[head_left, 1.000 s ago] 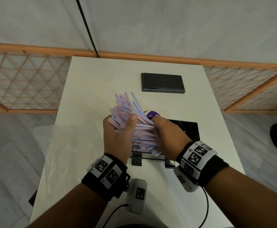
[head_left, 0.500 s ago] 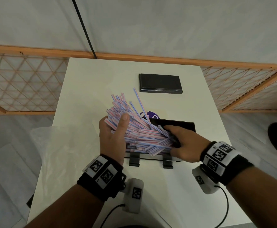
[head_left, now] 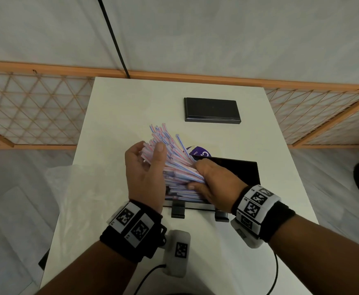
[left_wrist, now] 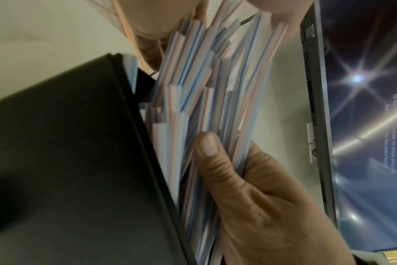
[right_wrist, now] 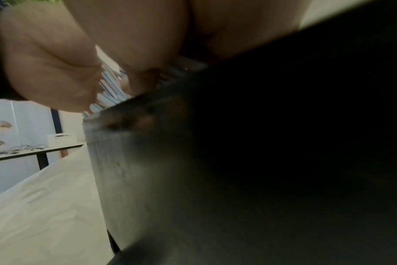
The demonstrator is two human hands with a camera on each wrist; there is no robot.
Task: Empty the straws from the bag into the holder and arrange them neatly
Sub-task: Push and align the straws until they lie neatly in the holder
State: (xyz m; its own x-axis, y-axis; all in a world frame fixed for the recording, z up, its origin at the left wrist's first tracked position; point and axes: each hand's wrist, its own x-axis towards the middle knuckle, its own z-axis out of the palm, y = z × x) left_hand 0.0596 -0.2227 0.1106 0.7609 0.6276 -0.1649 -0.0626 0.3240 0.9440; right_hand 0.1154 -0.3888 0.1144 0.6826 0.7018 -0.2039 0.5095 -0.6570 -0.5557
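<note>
A thick bundle of red- and blue-striped white straws point(head_left: 174, 160) leans to the upper left out of the black box holder point(head_left: 238, 173) at the table's middle. My left hand point(head_left: 148, 152) grips the bundle's upper part, thumb on top. The left wrist view shows that thumb point(left_wrist: 206, 145) across the straws point(left_wrist: 193, 89) beside the holder's black wall point(left_wrist: 68, 143). My right hand point(head_left: 197, 175) holds the bundle's lower end at the holder's mouth, fingers curled over it. In the blurred right wrist view, straw ends point(right_wrist: 109, 86) show between the fingers above the holder point(right_wrist: 238, 161).
The clear plastic bag point(head_left: 72, 199) lies flat over the white table's point(head_left: 131, 103) left edge. A black flat lid point(head_left: 212, 112) rests at the back. A purple label point(head_left: 201, 153) peeks from behind the straws. A lattice fence point(head_left: 31, 111) flanks the table.
My right hand moved out to the right, then came back left onto the bundle's lower end. The left hand's grip has loosened and the straws sit more steeply in the holder.
</note>
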